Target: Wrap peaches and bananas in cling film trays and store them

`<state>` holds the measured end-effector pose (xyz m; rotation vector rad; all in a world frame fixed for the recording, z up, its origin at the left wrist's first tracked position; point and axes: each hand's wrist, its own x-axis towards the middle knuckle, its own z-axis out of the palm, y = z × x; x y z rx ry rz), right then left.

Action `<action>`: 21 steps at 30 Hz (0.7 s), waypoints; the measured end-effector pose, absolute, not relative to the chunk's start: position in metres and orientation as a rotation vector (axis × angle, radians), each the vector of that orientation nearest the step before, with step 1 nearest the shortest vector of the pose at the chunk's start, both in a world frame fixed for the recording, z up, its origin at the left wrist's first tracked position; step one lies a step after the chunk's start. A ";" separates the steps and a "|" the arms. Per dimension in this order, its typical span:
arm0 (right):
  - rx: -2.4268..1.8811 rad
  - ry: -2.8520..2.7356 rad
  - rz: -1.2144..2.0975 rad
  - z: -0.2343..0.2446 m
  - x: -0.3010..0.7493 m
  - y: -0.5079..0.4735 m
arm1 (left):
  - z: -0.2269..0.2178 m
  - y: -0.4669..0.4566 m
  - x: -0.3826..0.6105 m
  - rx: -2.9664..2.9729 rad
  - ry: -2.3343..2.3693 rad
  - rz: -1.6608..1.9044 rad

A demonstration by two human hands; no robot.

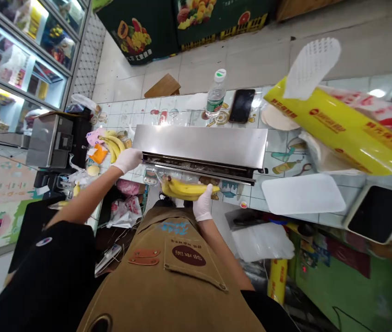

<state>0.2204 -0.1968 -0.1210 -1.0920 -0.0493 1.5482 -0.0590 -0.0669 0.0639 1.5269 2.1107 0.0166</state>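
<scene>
Tiled shop counter (pixel 272 157), steel sealer (pixel 199 143) on top. Gloved left hand (pixel 128 160) closed on sealer's front corner. Gloved right hand (pixel 203 203) cradling bananas (pixel 185 189), held level just below sealer's front slot.

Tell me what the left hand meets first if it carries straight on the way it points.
The stainless steel sealing machine: the gloved left hand sits at its near end, perhaps already touching it; depth is hard to judge from this view.
</scene>
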 end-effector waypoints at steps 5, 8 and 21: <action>-1.103 0.047 1.761 -0.117 0.227 -0.205 | 0.025 -0.182 -0.035 0.749 1.890 0.890; -1.086 -0.051 1.874 -0.105 0.216 -0.207 | 0.006 -0.240 -0.007 0.610 1.529 1.035; -0.819 -0.896 2.184 0.014 0.089 -0.338 | 0.080 -0.480 -0.037 0.619 1.479 2.005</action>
